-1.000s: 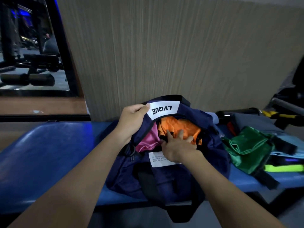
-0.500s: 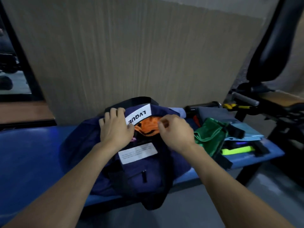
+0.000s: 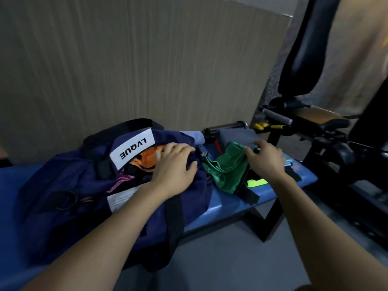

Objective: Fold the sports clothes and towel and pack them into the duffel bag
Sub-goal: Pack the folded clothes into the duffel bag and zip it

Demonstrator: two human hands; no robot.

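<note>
on the blue tabletop [image 3: 226, 208], far left to centre: navy duffel bag [image 3: 73, 185] lying slumped, mouth open toward the wall, black strap [image 3: 174, 223] running down its near side and over the tabletop edge. white label [image 3: 132, 151] reading "lvque" on the far flap of the bag, upside down to the wearer; second white label [image 3: 120, 199] with small print on the near side, text too small to read. inside the opening: orange garment [image 3: 147, 160] just under the flap, pink fabric [image 3: 123, 179] showing below it. left hand [image 3: 174, 166] resting on the right end of the bag, fingers curled over the navy fabric at the rim, thumb on the near side, gripping the bag edge beside the orange garment. pale blue cloth [image 3: 198, 137] behind the bag's right end. right of the bag: green garment [image 3: 226, 173] crumpled on the tabletop, touching the bag's side. right hand [image 3: 266, 158] on the upper part of the green garment, fingers bent onto it; whether it grips or only touches, cannot tell. grey folded cloth [image 3: 235, 136] behind the green one. neon yellow strip [image 3: 257, 182] and black strap pieces at the near right. black gym machine [image 3: 315, 131] far right, off the tabletop.
</note>
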